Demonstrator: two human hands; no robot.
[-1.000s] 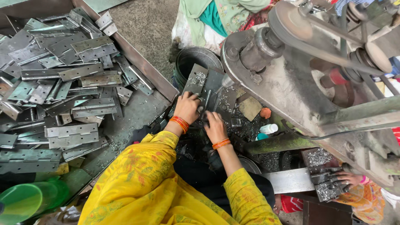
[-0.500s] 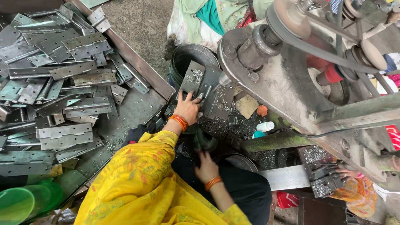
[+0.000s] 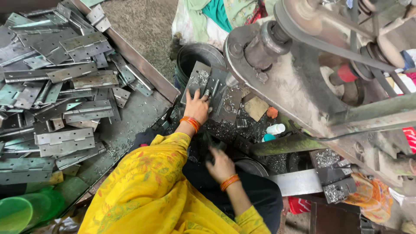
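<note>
A grey metal hinge plate (image 3: 219, 93) lies opened out on the bed of a belt-driven machine (image 3: 303, 86), dusted with metal shavings. My left hand (image 3: 197, 106), an orange bangle at its wrist, presses flat on the plate's near left part. Closer to my body, my right hand (image 3: 219, 164) is closed around a small dark handle (image 3: 211, 149) near my lap; what the handle connects to is hidden. Yellow patterned sleeves cover both my arms.
A large pile of grey hinges (image 3: 65, 86) fills a metal tray on the left, with a green plastic bowl (image 3: 17, 212) at its near corner. A black bucket (image 3: 197, 56) stands behind the plate. A small white and teal bottle (image 3: 274, 130) lies among shavings. Orange cloth (image 3: 368, 195) sits at the lower right.
My right hand has left the hinge plate and drawn back toward my body, closing on the dark handle. My left hand stays on the plate.
</note>
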